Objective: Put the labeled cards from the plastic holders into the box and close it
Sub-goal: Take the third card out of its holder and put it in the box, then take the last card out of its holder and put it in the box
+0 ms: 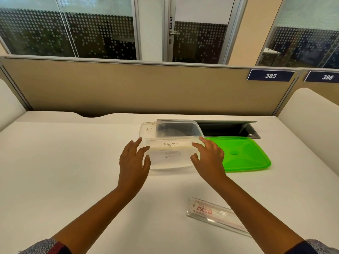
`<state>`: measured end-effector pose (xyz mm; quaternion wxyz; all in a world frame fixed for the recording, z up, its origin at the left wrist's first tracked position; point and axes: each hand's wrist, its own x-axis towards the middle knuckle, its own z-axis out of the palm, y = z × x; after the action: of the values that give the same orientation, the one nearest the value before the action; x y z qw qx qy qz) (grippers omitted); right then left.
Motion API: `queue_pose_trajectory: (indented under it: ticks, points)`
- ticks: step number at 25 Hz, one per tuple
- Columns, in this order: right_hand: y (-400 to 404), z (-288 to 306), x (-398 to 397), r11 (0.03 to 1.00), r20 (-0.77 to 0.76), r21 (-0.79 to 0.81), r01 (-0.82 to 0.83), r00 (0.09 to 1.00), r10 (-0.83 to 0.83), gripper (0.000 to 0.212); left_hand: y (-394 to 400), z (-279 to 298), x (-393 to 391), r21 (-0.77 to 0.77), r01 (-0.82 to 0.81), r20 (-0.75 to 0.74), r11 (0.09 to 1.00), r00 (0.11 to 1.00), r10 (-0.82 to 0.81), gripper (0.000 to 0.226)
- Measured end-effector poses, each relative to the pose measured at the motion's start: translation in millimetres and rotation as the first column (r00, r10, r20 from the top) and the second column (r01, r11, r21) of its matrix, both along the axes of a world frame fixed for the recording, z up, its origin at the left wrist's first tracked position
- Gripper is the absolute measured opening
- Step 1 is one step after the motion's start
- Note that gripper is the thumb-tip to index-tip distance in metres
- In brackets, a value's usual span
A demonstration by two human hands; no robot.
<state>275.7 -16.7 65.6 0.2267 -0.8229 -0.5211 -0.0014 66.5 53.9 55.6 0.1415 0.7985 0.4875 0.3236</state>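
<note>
Fingers (141,151) of the left hand (133,163) are spread and slightly curled, tips at the left end of a clear plastic holder (170,156); whether they press it or only touch cannot be told. Right hand (209,158) mirrors this, fingers splayed at the holder's right end, thumb low against its front face, nothing enclosed in either palm. Holder: transparent, rigid, glossy, standing on the worktop (73,171) just in front of the box. Card (171,144): pale paper strip, hand-lettered "SIGMA", seen at the holder's upper part and at the near rim of the box; a fainter second line of lettering shows lower in the plastic, not legible. Box (159,128): clear plastic, rectangular with rounded corners, open on top, small brown specks at its left rim; contents apart from the card cannot be made out. Lid (244,154): bright green plastic, flat, rounded rectangle with a small round boss at centre, lying on the worktop just right of the box, behind the right hand. 1 further holder (211,211): clear, long, lying flat near the right forearm, with a red-printed insert reading "GEMSON" upside down. Worktop: matt white, smooth. Cable tray (229,128): dark recess with grey metal flap behind the box. Partition (128,87): beige fabric, 2 blue plates numbered 385 (270,75) and 386 (327,77).
</note>
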Motion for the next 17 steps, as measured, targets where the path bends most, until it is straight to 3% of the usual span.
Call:
queue_pose_trajectory:
  ticks: [7, 12, 17]
  points:
    - [-53.5, -32.3, -53.9, 0.987, 0.033, 0.034, -0.155, 0.987, 0.154, 0.038, -67.6, -49.2, -19.0, -0.068, 0.091, -0.102, 0.994, 0.990, -0.097, 0.031]
    - [-90.3, -49.8, -75.1, 0.980, 0.164, -0.029, -0.198, 0.966, 0.200, 0.033, -94.7, -85.1, -33.8, -0.230, 0.122, -0.254, 0.965, 0.950, -0.181, 0.043]
    - [-115.9, -62.1, -75.5, 0.985, 0.231, 0.025, -0.169, 0.960, 0.159, 0.039, -110.3, -91.2, -38.1, -0.178, 0.152, -0.419, 0.972, 0.882, -0.215, 0.046]
